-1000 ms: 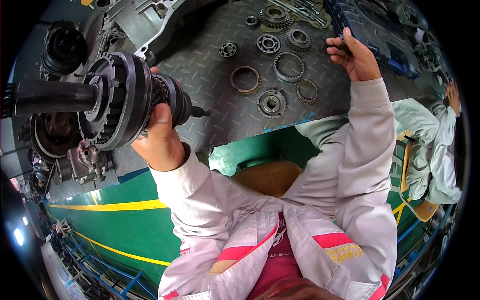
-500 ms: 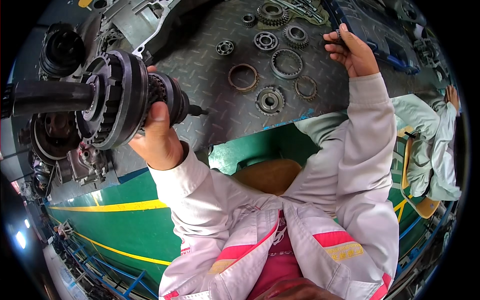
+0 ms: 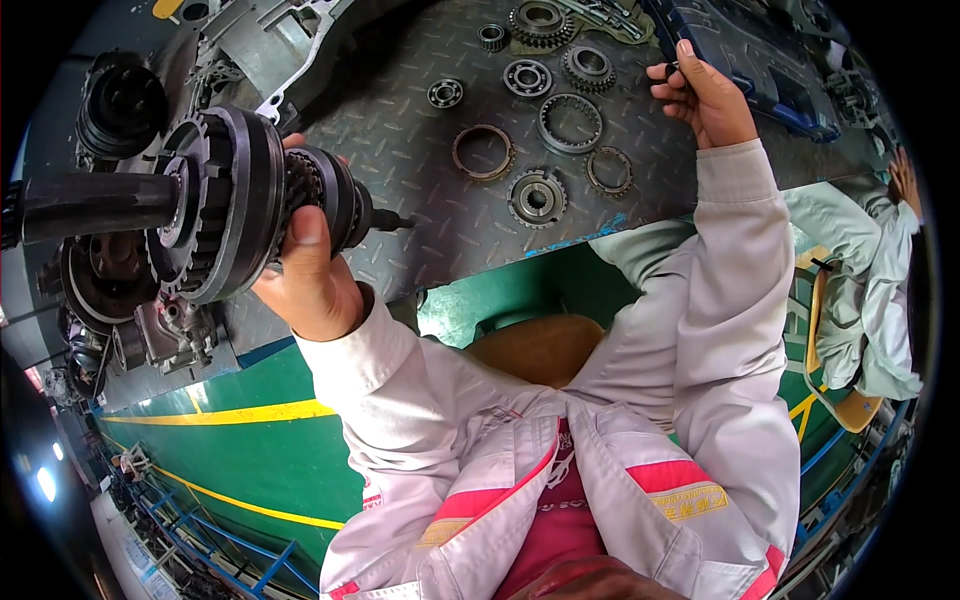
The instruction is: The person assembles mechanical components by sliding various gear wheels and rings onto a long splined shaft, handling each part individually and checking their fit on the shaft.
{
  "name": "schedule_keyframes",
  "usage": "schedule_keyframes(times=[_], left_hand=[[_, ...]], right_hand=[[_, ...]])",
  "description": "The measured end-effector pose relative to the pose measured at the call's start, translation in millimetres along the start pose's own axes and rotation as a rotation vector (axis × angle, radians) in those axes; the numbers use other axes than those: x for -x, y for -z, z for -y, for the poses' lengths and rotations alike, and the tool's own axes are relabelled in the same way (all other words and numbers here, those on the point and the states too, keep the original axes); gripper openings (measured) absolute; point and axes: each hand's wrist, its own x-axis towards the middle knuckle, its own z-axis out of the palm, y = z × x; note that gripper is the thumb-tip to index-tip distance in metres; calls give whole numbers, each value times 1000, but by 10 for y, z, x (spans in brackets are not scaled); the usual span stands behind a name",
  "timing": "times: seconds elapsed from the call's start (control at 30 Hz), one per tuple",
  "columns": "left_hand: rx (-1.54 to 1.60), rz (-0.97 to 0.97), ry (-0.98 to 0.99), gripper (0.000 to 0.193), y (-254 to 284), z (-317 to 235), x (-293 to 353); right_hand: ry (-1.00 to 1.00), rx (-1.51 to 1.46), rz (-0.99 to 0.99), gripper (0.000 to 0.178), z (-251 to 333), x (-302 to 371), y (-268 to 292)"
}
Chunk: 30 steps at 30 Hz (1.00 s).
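Note:
My left hand is wrapped round a transmission shaft with gears, lifted above the left of the metal bench and lying roughly level. Its long plain end points left, the thin tip right. Over the bench's right side, my right hand is raised with a small dark part pinched between thumb and forefinger; its kind is too hidden to tell. Between the hands lie a bronze-coloured ring, a toothed ring, a larger ring and a splined hub.
Farther back are two ball bearings, gears and a needle bearing. A metal housing stands back left, a blue tool case back right. At far right sits another person in pale clothes.
The shaft in my left hand has shifted slightly left and down. My right hand has moved up a little, and its fingertips have shifted on the small dark part. The loose parts lie as before.

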Motion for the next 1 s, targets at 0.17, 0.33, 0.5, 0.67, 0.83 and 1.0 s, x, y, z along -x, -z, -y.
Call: schedule_keyframes(times=[0.17,0.33,0.5,0.67,0.83,1.0], left_hand=[[-4,15,-15,65,14,8,-11],[2,4,-10,65,13,12,-7],[-4,11,-15,65,2,5,-9],[-25,1,-22,66,3,4,3],[-29,-3,-19,66,-1,-14,7],[-21,-6,-15,66,7,-6,9]], right_hand=[[-19,73,8,33,42,31,-43],[20,106,56,34,-7,26,-61],[96,203,97,35,-75,-4,-53],[93,365,43,27,-70,-2,-144],[115,405,10,31,-3,53,-220],[120,409,-96,41,29,66,-243]])
